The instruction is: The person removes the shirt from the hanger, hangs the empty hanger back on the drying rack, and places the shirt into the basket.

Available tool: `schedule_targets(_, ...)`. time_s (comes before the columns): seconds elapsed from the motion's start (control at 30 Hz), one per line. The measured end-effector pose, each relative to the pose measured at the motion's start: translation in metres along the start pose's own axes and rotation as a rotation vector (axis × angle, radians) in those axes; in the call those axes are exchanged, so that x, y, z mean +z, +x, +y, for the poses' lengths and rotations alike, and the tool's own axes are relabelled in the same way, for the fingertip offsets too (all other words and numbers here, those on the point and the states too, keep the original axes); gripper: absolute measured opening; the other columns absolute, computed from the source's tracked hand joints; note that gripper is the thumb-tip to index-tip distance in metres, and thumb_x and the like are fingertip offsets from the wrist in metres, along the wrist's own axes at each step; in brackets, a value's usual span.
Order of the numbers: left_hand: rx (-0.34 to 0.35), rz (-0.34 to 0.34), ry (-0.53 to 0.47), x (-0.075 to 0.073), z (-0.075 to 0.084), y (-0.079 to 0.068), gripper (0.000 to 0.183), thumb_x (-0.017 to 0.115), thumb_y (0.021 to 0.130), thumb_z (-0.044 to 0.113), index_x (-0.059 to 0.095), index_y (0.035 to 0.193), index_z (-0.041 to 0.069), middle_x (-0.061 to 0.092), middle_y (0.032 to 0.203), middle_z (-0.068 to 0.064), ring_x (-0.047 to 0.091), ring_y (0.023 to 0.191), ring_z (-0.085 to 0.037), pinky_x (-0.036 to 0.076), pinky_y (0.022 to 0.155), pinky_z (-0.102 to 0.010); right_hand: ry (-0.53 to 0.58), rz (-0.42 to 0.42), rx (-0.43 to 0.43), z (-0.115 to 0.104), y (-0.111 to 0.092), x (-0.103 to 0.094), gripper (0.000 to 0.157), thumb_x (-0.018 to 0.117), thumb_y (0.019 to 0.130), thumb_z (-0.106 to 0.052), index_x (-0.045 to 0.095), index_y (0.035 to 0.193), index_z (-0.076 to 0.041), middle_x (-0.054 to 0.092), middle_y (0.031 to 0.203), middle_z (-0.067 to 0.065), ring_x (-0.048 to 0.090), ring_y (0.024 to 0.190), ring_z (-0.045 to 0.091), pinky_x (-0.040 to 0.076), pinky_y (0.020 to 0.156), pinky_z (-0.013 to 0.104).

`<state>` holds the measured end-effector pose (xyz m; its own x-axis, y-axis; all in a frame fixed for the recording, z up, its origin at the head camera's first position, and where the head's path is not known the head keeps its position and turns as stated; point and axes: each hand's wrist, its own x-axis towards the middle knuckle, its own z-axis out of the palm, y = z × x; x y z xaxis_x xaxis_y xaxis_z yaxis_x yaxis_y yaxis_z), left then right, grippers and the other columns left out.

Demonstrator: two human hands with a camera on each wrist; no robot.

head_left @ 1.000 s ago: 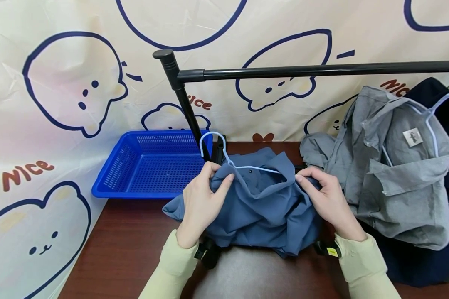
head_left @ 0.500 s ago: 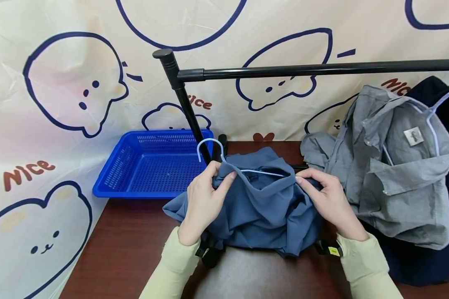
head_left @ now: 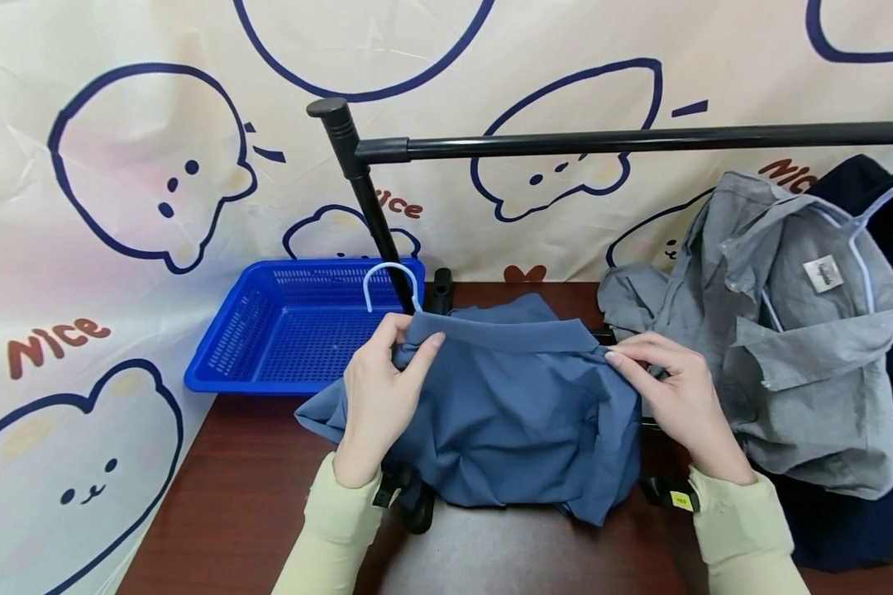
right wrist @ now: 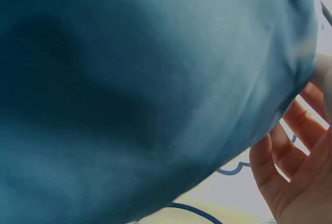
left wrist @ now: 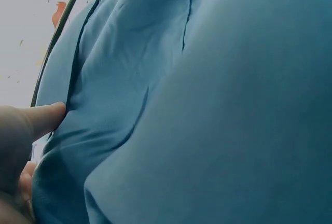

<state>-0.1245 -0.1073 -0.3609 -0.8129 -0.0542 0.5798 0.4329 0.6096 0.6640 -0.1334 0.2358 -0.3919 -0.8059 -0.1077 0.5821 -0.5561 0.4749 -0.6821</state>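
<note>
A slate-blue collared shirt (head_left: 506, 413) hangs bunched between both hands in the head view, its collar edge stretched nearly straight. My left hand (head_left: 383, 392) pinches the collar's left end between thumb and fingers. At the opposite end, the thumb and fingertips of my right hand (head_left: 677, 388) pinch the cloth just below the collar. The pale blue hook of a hanger (head_left: 390, 266) rises beside the left fingers; the rest of that hanger is hidden by the shirt. Blue cloth fills most of both wrist views, with the left thumb (left wrist: 49, 117) pressing its edge.
A blue plastic basket (head_left: 268, 384) stands at the back left, behind the upright of a black clothes rack (head_left: 565, 145). To the right hang a grey shirt (head_left: 811, 421) on a pale hanger and a dark navy garment (head_left: 826, 529). The brown table (head_left: 216, 496) lies beneath.
My hands have moved apart, drawing the collar taut, and the neck opening with the hanger's bar no longer shows. The hook has shifted left along with my left hand.
</note>
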Motion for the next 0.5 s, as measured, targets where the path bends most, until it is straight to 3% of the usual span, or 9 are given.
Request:
schedule_targets(0.13, -0.004, 0.061, -0.028, -0.002, -0.005, 0.001, 0.022, 0.073, 0.097, 0.033, 0.066, 0.107, 0.014, 0.059, 0.079, 0.003, 0.046, 0.058, -0.011, 0.034, 0.05, -0.033, -0.057, 0.011, -0.001, 0.001, -0.003, -0.003, 0.018, 0.078, 0.087, 0.004, 0.082, 0.094, -0.012, 0.071, 0.092, -0.003, 0.06, 0.083, 0.007, 0.044, 0.071, 0.018)
schedule_targets(0.3, -0.01, 0.143, -0.17, -0.011, -0.014, 0.008, 0.012, 0.071, 0.098, 0.018, 0.063, 0.098, 0.009, 0.049, 0.074, -0.003, 0.042, 0.062, -0.018, 0.031, 0.057, -0.03, -0.129, -0.032, 0.055, 0.006, -0.012, -0.009, 0.012, 0.076, 0.092, -0.004, 0.081, 0.095, -0.015, 0.07, 0.087, -0.008, 0.056, 0.074, 0.006, 0.041, 0.065, 0.019)
schedule_targets(0.4, 0.001, 0.104, -0.197, -0.015, -0.013, 0.011, 0.008, 0.069, 0.099, 0.014, 0.063, 0.094, 0.011, 0.046, 0.071, -0.003, 0.037, 0.06, -0.02, 0.03, 0.056, -0.031, -0.091, -0.04, 0.104, 0.008, -0.013, -0.009, 0.012, 0.071, 0.096, -0.006, 0.079, 0.101, -0.014, 0.071, 0.093, -0.004, 0.061, 0.077, 0.009, 0.045, 0.07, 0.017)
schedule_targets(0.5, 0.019, 0.01, -0.183, -0.016, -0.011, 0.011, 0.007, 0.072, 0.097, 0.016, 0.065, 0.095, 0.014, 0.055, 0.076, 0.002, 0.044, 0.063, -0.017, 0.034, 0.057, -0.031, -0.052, -0.023, 0.111, 0.005, -0.01, -0.007, 0.023, 0.069, 0.097, -0.004, 0.075, 0.116, -0.016, 0.069, 0.102, -0.002, 0.063, 0.082, 0.012, 0.047, 0.073, 0.017)
